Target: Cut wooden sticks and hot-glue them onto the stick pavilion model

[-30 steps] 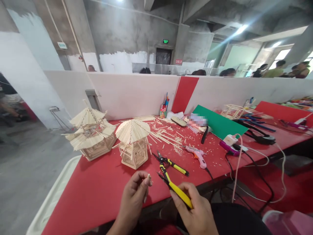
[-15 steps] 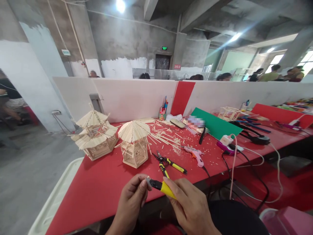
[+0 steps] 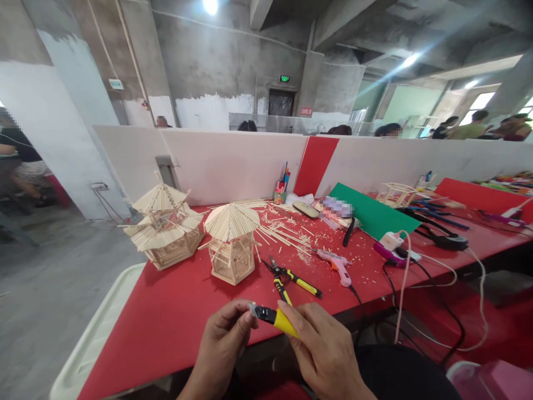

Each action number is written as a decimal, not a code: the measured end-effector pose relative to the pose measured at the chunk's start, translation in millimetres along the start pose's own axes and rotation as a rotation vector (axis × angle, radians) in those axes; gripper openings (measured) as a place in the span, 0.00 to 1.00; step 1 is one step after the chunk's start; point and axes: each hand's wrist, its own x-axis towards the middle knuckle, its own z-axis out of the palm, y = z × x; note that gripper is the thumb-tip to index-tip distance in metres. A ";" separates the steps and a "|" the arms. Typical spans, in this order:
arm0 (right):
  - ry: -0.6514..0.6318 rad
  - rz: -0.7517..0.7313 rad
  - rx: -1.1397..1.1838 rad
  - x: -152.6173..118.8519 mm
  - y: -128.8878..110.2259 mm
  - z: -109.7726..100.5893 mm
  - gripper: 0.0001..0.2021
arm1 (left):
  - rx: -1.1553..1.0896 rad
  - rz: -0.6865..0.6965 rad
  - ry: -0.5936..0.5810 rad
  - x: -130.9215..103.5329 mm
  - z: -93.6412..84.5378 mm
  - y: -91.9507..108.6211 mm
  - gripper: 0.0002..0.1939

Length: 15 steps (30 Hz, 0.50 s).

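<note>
In my right hand (image 3: pixel 322 347) is a yellow and black utility knife (image 3: pixel 285 322), its blade pointing left. My left hand (image 3: pixel 225 339) is closed in a pinch at the blade's tip; what it holds is too small and hidden to make out. Beyond my hands stands a small six-sided pavilion model (image 3: pixel 232 244) built of thin wooden sticks. To its left is a larger stick pavilion (image 3: pixel 169 228) with a tiered roof. Yellow and black pruning shears (image 3: pixel 287 278) lie with jaws apart just past my right hand.
A pink glue gun (image 3: pixel 335 264) lies at the right, its cord running off the table edge. Loose wooden sticks (image 3: pixel 278 230) and chips are scattered behind the models. A green board (image 3: pixel 370 214), a power strip (image 3: pixel 391 253) and a pen holder (image 3: pixel 280 191) stand farther back.
The view has shifted slightly, so the table things appear a little farther right. Both hands keep almost the same pose, with the blade still at my left fingertips.
</note>
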 end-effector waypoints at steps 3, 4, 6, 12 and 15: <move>0.013 -0.009 -0.056 1.6 -0.9 1.7 0.21 | 0.067 0.059 0.002 -0.9 -1.4 1.7 0.16; 0.021 -0.011 -0.080 1.7 -1.9 2.8 0.20 | 0.108 0.089 0.008 -1.1 -1.6 2.9 0.15; 0.029 -0.016 -0.115 1.1 -3.9 6.3 0.16 | 0.209 0.165 0.016 -1.7 -1.7 6.1 0.13; -0.020 0.019 -0.240 -9.1 24.2 19.2 0.14 | 0.336 0.274 0.007 -13.8 -4.0 16.2 0.15; 0.017 0.299 -0.433 -13.4 53.1 11.9 0.14 | 0.308 0.292 -0.061 -20.7 -6.4 17.6 0.19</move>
